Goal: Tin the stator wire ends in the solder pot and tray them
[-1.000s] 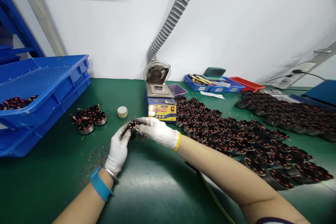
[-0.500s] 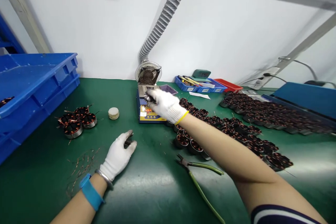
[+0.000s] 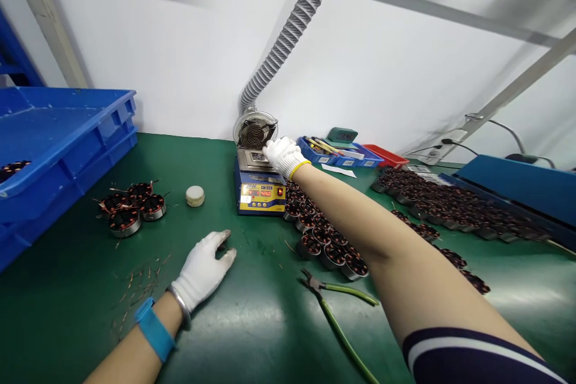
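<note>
Blue machine [image 3: 261, 195] faces nearward, long axis receding; left fingers [image 3: 221, 236] parted, grip of right fingers [image 3: 272, 150] unclear.

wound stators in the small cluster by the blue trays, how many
4: rear stator, left stator, right stator and front stator, all on the green tabletop; none seems hidden.

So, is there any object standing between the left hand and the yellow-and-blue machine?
Nothing visible stands in the way. Between the left hand and the machine lies green table with only tiny scraps; the round white block is off to the left.
</note>
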A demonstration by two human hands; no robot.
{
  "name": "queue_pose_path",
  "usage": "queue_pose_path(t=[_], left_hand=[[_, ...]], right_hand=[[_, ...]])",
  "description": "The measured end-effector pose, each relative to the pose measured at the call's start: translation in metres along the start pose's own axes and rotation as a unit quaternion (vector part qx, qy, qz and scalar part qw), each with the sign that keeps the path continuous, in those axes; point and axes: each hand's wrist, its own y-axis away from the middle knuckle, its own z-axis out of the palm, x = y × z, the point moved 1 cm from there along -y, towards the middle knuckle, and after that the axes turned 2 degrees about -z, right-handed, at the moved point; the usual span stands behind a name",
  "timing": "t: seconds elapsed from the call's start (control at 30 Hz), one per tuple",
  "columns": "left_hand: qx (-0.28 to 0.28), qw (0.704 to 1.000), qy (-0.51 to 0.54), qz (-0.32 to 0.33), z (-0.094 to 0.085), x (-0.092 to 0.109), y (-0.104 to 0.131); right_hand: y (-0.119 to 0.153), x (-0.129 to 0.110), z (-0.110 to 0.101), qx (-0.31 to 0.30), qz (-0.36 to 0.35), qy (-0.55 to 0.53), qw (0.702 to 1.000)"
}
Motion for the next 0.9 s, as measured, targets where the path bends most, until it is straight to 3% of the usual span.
queue_pose_path(t=[0.23,0.43,0.6,0.77,0.9], left_hand=[[0.0,1.0,-0.003,0.002,-0.001,0.002,-0.001],[0.008,1.0,-0.006,0.008,-0.001,0.001,0.001],[0.011,1.0,-0.008,0.013,-0.001,0.0,0.001],[0.006,1.0,-0.006,0.007,-0.001,0.0,-0.001],[0.001,1.0,-0.004,0.005,-0.002,0.001,0.0]], right_hand=[[-0.003,-0.004,0.003,0.006,0.025,-0.043,0.999],[-0.003,0.029,-0.002,0.003,0.083,-0.147,0.986],[0.002,0.046,0.012,0.014,0.137,-0.283,0.949],[0.001,0.037,0.03,0.022,0.179,-0.38,0.907],[0.001,0.034,0.031,0.028,0.207,-0.412,0.887]])
